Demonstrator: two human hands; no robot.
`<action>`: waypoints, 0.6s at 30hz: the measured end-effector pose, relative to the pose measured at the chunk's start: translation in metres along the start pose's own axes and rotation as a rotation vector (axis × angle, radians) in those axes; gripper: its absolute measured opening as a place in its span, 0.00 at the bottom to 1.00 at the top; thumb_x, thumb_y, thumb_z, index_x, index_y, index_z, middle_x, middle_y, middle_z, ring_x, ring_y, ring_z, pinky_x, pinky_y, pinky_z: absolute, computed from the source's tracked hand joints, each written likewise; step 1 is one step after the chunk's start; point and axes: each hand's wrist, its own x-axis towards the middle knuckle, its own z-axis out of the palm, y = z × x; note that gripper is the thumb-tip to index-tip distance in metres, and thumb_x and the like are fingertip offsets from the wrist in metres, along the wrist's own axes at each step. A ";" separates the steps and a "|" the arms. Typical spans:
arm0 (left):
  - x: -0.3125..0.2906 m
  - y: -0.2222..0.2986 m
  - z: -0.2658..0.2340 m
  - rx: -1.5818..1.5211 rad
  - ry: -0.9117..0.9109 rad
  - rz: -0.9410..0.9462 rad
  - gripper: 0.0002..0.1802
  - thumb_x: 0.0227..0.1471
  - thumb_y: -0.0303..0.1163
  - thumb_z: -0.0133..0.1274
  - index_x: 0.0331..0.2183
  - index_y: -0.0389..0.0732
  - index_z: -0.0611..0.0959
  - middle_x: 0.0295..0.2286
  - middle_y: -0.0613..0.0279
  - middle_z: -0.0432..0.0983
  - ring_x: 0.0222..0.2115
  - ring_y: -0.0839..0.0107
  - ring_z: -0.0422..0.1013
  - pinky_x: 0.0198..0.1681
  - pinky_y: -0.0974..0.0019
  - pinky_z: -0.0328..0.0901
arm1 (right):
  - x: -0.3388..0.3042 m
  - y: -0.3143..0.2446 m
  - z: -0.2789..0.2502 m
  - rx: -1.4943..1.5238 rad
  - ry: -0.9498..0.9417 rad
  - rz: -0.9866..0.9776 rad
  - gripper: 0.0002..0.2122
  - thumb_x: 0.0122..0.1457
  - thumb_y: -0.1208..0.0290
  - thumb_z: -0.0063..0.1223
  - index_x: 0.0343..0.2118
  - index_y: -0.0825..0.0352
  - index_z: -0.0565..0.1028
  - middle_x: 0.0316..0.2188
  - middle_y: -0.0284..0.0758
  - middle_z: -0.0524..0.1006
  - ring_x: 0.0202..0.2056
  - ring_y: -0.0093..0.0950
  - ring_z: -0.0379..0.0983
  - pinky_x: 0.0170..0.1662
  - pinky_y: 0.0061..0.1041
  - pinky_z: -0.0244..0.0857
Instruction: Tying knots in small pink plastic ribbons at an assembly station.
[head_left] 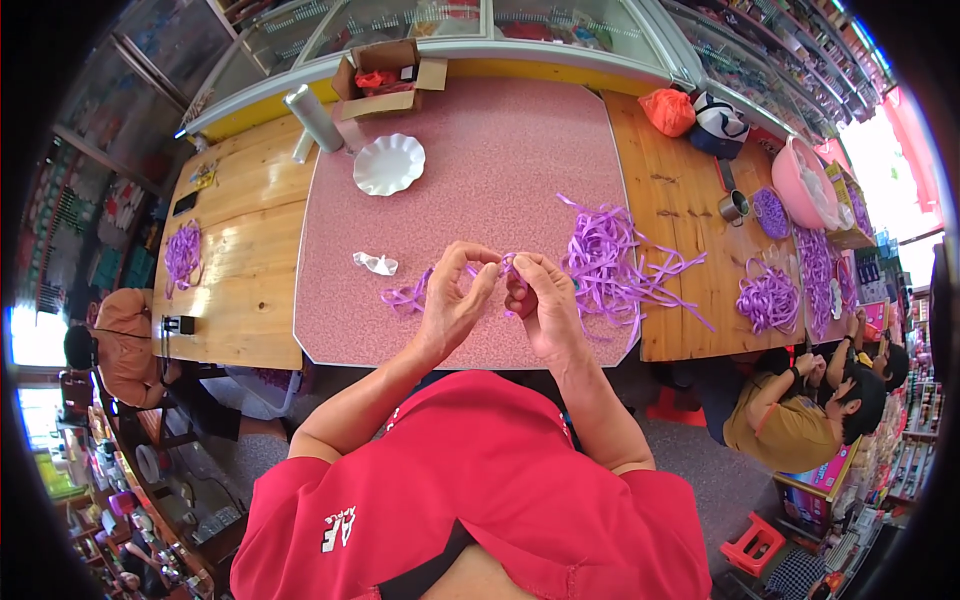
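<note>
Purple ribbon (508,262) sits between the left hand (454,308) and right hand (546,300).

Near the centre of the frame, the ribbon (508,264) is light purple, like the heap of ribbons (606,260) right of centre and the bundle (183,256) at far left. The mat (490,150) is pink with a fine speckle and a whitish border. The left board (245,280) and right board (672,225) are honey-yellow, the latter dotted with dark knots. Toward the upper left, the plate (388,165) is white and the carton (392,104) brown; toward the upper right, the bag (668,111) is orange, the basin (803,185) pale pink. At lower centre, the shirt (490,470) is crimson with white print; at lower right, the stool (752,543) is red.
</note>
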 end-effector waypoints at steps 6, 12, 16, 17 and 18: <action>-0.002 0.007 -0.005 -0.029 -0.121 -0.046 0.10 0.56 0.32 0.56 0.37 0.36 0.79 0.34 0.59 0.75 0.38 0.70 0.70 0.45 0.66 0.63 | -0.001 0.002 -0.001 -0.114 0.034 -0.078 0.05 0.61 0.68 0.56 0.34 0.64 0.78 0.24 0.24 0.74 0.22 0.11 0.65 0.24 0.12 0.59; -0.006 0.007 -0.007 -0.043 -0.211 -0.089 0.12 0.60 0.35 0.53 0.40 0.35 0.78 0.35 0.66 0.74 0.40 0.78 0.68 0.46 0.71 0.63 | -0.001 0.003 -0.004 -0.159 0.056 -0.110 0.06 0.61 0.68 0.56 0.34 0.64 0.78 0.23 0.24 0.75 0.21 0.10 0.64 0.23 0.11 0.58; -0.005 0.002 -0.011 -0.138 -0.270 -0.162 0.12 0.61 0.36 0.52 0.38 0.36 0.77 0.34 0.66 0.75 0.38 0.80 0.68 0.45 0.72 0.63 | -0.002 0.002 -0.003 -0.183 0.046 -0.107 0.05 0.61 0.69 0.56 0.35 0.65 0.78 0.23 0.24 0.74 0.20 0.10 0.62 0.22 0.11 0.56; -0.004 0.004 -0.012 -0.260 -0.295 -0.265 0.11 0.60 0.35 0.53 0.38 0.37 0.77 0.34 0.66 0.75 0.38 0.80 0.68 0.45 0.72 0.63 | -0.002 0.002 -0.004 -0.183 0.047 -0.107 0.05 0.61 0.69 0.56 0.35 0.65 0.78 0.23 0.24 0.74 0.20 0.10 0.62 0.22 0.11 0.56; -0.003 0.004 -0.013 -0.382 -0.318 -0.368 0.10 0.60 0.35 0.53 0.37 0.38 0.77 0.33 0.67 0.75 0.37 0.79 0.69 0.45 0.72 0.63 | -0.002 0.002 -0.006 -0.150 0.001 -0.100 0.05 0.61 0.69 0.55 0.35 0.65 0.77 0.22 0.23 0.73 0.20 0.09 0.61 0.21 0.11 0.54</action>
